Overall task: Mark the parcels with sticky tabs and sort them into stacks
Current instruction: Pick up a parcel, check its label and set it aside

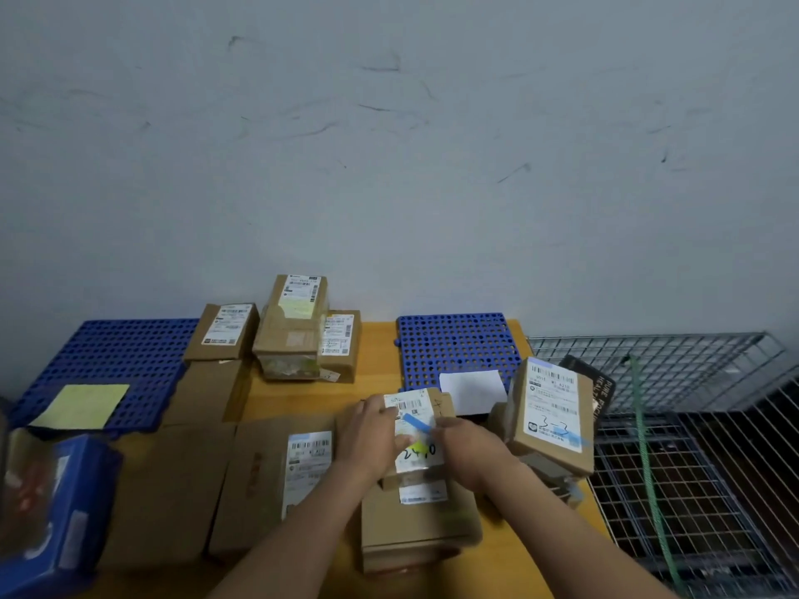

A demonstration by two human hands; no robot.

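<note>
Parcel between left hand, right hand

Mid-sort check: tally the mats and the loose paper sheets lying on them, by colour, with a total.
Blue perforated mats: 2
Yellow sheet: 1
White sheet: 1
Total: 4

rear: parcel cluster between left mat and right mat | front-centre: front parcel atop stack, sticky tab on it | right of table: wire crate
</note>
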